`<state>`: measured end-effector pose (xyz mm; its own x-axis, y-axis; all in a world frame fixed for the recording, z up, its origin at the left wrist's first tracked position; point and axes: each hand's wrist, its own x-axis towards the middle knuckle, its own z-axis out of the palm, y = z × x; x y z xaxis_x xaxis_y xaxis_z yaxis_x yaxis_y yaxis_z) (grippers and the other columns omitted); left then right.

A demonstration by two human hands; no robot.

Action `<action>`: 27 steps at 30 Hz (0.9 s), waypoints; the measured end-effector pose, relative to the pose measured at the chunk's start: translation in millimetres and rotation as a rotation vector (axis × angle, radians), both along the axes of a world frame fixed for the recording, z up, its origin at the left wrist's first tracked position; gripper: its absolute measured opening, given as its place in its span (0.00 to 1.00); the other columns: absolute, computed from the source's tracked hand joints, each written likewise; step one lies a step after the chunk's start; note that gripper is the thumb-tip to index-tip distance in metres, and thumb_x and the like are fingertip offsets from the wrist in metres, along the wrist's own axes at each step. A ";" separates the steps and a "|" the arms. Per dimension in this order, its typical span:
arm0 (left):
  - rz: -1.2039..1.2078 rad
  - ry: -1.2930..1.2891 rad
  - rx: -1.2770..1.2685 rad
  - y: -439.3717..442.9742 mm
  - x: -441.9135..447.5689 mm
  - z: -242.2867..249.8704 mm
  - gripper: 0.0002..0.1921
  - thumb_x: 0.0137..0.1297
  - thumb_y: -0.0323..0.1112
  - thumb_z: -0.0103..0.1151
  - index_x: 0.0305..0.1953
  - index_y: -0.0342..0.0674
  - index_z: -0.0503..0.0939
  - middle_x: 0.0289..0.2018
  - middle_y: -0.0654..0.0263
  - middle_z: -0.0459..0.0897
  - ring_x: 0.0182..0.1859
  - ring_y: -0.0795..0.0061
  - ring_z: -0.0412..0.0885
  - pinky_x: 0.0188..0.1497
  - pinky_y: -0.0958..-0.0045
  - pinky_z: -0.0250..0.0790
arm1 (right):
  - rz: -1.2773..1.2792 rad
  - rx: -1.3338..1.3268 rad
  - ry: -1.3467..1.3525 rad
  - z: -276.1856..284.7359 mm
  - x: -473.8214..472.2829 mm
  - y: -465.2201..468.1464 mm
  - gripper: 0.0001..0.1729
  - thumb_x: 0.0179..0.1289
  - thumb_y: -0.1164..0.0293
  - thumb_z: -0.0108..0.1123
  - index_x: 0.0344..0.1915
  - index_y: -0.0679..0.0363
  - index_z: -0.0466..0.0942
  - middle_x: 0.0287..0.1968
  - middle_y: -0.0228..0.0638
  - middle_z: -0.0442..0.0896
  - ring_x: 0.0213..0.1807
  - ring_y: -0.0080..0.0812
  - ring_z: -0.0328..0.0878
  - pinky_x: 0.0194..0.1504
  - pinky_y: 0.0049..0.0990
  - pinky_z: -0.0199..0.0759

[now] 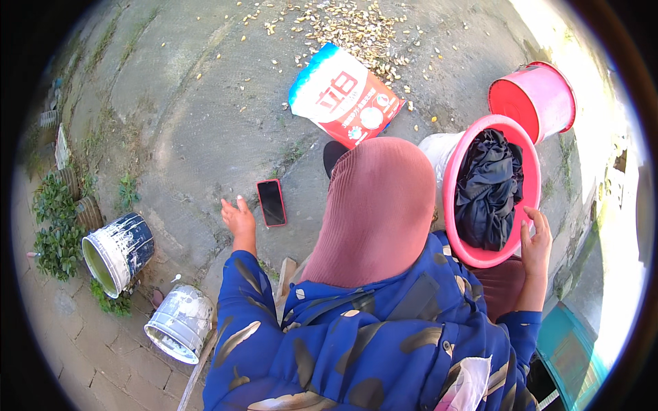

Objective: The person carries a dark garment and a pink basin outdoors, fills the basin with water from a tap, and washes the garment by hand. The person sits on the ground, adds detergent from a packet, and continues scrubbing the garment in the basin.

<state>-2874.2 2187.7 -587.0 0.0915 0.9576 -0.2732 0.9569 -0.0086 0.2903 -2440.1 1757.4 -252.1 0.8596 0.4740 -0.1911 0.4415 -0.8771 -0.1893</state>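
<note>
My left hand (239,222) is in the air over the concrete with its fingers apart and nothing in it. Just beyond it, a smartphone (271,202) in a red case lies screen up on the ground. To my right is a pink plastic basin (450,216), holding a crumpled heap of dark, satiny cloth (488,190). My right hand (536,244) is at the basin's right rim, thumb and fingers spread; whether it touches the rim is unclear. A red, white and blue Liby detergent bag (349,97) lies ahead of my knee.
A white bucket (438,154) stands partly behind the basin. Beyond it a red bucket (534,100) lies on its side. Many yellowish shells (354,31) are scattered ahead. On the left are two paint-stained buckets (123,251) (182,321) and a leafy plant (57,226).
</note>
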 end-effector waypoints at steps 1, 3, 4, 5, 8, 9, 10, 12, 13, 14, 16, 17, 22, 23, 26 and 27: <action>0.033 -0.113 0.041 19.2 20.4 12.8 0.37 0.71 0.53 0.49 0.67 0.26 0.59 0.59 0.45 0.72 0.63 0.50 0.66 0.67 0.56 0.57 | 0.013 -0.010 -0.001 -3.3 5.1 -2.7 0.17 0.60 0.79 0.58 0.51 0.63 0.77 0.50 0.44 0.80 0.55 0.46 0.76 0.58 0.37 0.68; 0.117 -0.360 0.139 64.3 78.5 53.1 0.33 0.73 0.51 0.46 0.66 0.27 0.61 0.58 0.46 0.73 0.62 0.49 0.68 0.65 0.57 0.58 | 0.041 -0.008 -0.003 -14.0 13.6 -5.7 0.19 0.59 0.79 0.59 0.53 0.62 0.76 0.53 0.46 0.78 0.57 0.47 0.75 0.60 0.38 0.67; 0.087 -0.468 0.212 82.9 112.2 80.6 0.33 0.74 0.51 0.44 0.67 0.27 0.61 0.60 0.46 0.72 0.63 0.47 0.66 0.67 0.57 0.57 | 0.055 -0.001 -0.006 -19.2 17.8 -6.6 0.21 0.59 0.79 0.59 0.54 0.62 0.75 0.55 0.46 0.77 0.59 0.48 0.74 0.61 0.39 0.66; 0.016 -0.587 0.209 99.4 145.9 113.4 0.33 0.75 0.51 0.40 0.67 0.27 0.60 0.63 0.45 0.69 0.67 0.45 0.63 0.69 0.58 0.55 | 0.068 0.003 -0.019 -24.3 21.6 -7.1 0.22 0.59 0.79 0.60 0.55 0.62 0.75 0.57 0.47 0.76 0.60 0.48 0.72 0.62 0.39 0.65; -0.078 -1.218 0.107 101.9 247.8 212.8 0.33 0.76 0.53 0.35 0.69 0.30 0.58 0.66 0.52 0.68 0.69 0.60 0.64 0.72 0.65 0.52 | 0.092 0.044 -0.049 -38.0 30.3 -8.5 0.25 0.57 0.79 0.61 0.57 0.61 0.73 0.62 0.48 0.72 0.64 0.50 0.68 0.65 0.39 0.62; -0.139 -1.235 0.045 96.6 272.6 245.4 0.36 0.74 0.58 0.36 0.70 0.33 0.57 0.66 0.54 0.68 0.70 0.62 0.62 0.73 0.61 0.48 | 0.099 0.035 -0.041 -40.8 32.3 -10.0 0.27 0.57 0.79 0.62 0.59 0.60 0.72 0.63 0.47 0.71 0.66 0.50 0.67 0.66 0.39 0.61; -0.271 -1.268 0.025 89.1 290.9 274.6 0.38 0.73 0.62 0.36 0.71 0.37 0.56 0.66 0.57 0.67 0.71 0.64 0.60 0.74 0.57 0.44 | 0.084 0.034 -0.032 -42.2 32.7 -12.7 0.27 0.57 0.80 0.62 0.59 0.60 0.72 0.63 0.47 0.71 0.66 0.50 0.67 0.66 0.39 0.61; -0.472 -1.341 0.019 72.5 315.0 317.5 0.37 0.73 0.62 0.36 0.71 0.39 0.58 0.66 0.58 0.68 0.70 0.65 0.61 0.73 0.57 0.44 | 0.099 0.072 -0.048 -43.7 32.7 -18.8 0.27 0.57 0.80 0.62 0.58 0.60 0.72 0.63 0.47 0.71 0.66 0.49 0.67 0.67 0.39 0.61; -0.511 -1.338 0.034 67.1 317.9 332.4 0.37 0.73 0.62 0.36 0.71 0.39 0.58 0.66 0.58 0.68 0.70 0.65 0.61 0.73 0.56 0.44 | 0.063 0.074 -0.031 -43.9 32.0 -22.2 0.27 0.57 0.80 0.62 0.58 0.60 0.72 0.63 0.47 0.71 0.66 0.49 0.67 0.67 0.39 0.61; -0.549 -1.336 0.046 63.5 319.4 341.2 0.36 0.73 0.62 0.36 0.71 0.40 0.59 0.66 0.59 0.69 0.70 0.65 0.61 0.73 0.56 0.44 | 0.053 0.098 -0.038 -43.9 30.7 -25.3 0.27 0.57 0.80 0.61 0.58 0.60 0.72 0.64 0.47 0.71 0.66 0.49 0.67 0.67 0.39 0.61; -0.548 -1.301 0.055 62.5 315.0 340.8 0.35 0.74 0.61 0.36 0.71 0.42 0.59 0.65 0.59 0.69 0.70 0.65 0.61 0.73 0.56 0.45 | 0.038 0.116 -0.043 -44.1 28.6 -29.9 0.26 0.57 0.80 0.61 0.58 0.61 0.73 0.64 0.47 0.71 0.66 0.49 0.67 0.67 0.39 0.61; -0.511 -1.271 0.052 63.8 308.6 332.2 0.34 0.74 0.61 0.36 0.71 0.43 0.59 0.65 0.59 0.69 0.70 0.65 0.62 0.73 0.56 0.45 | 0.033 0.111 -0.044 -44.2 27.7 -31.1 0.26 0.57 0.80 0.61 0.58 0.61 0.73 0.64 0.46 0.71 0.66 0.49 0.67 0.67 0.39 0.61; -0.263 -0.972 0.102 78.3 243.0 230.0 0.32 0.74 0.53 0.45 0.69 0.36 0.61 0.61 0.54 0.72 0.64 0.63 0.68 0.69 0.60 0.55 | 0.038 0.098 -0.033 -44.7 26.1 -32.3 0.25 0.57 0.81 0.60 0.57 0.61 0.74 0.62 0.46 0.73 0.65 0.48 0.68 0.67 0.39 0.61; -0.317 -0.802 0.246 81.7 226.7 202.2 0.32 0.72 0.50 0.50 0.68 0.33 0.62 0.57 0.51 0.74 0.60 0.61 0.72 0.66 0.62 0.60 | 0.038 0.096 -0.033 -44.5 25.4 -33.0 0.24 0.57 0.81 0.60 0.56 0.61 0.74 0.62 0.46 0.73 0.65 0.48 0.69 0.67 0.38 0.61; -0.254 -0.259 0.076 64.1 154.6 121.0 0.40 0.60 0.53 0.62 0.67 0.34 0.63 0.58 0.50 0.73 0.62 0.55 0.70 0.65 0.57 0.61 | 0.026 0.064 -0.022 -43.7 20.9 -35.8 0.24 0.58 0.81 0.59 0.56 0.61 0.74 0.61 0.45 0.73 0.65 0.48 0.69 0.66 0.38 0.62; -0.239 -0.049 -0.032 51.8 131.9 96.5 0.43 0.55 0.56 0.65 0.66 0.34 0.63 0.59 0.51 0.72 0.64 0.54 0.68 0.66 0.55 0.60 | 0.025 0.044 -0.018 -43.5 18.4 -37.1 0.24 0.58 0.81 0.59 0.56 0.61 0.74 0.61 0.45 0.74 0.65 0.48 0.69 0.66 0.38 0.62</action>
<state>-2742.3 2239.5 -490.6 0.3283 0.8982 -0.2924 0.9134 -0.2231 0.3403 -2421.6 1720.3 -295.6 0.8504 0.5029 -0.1547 0.4668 -0.8568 -0.2191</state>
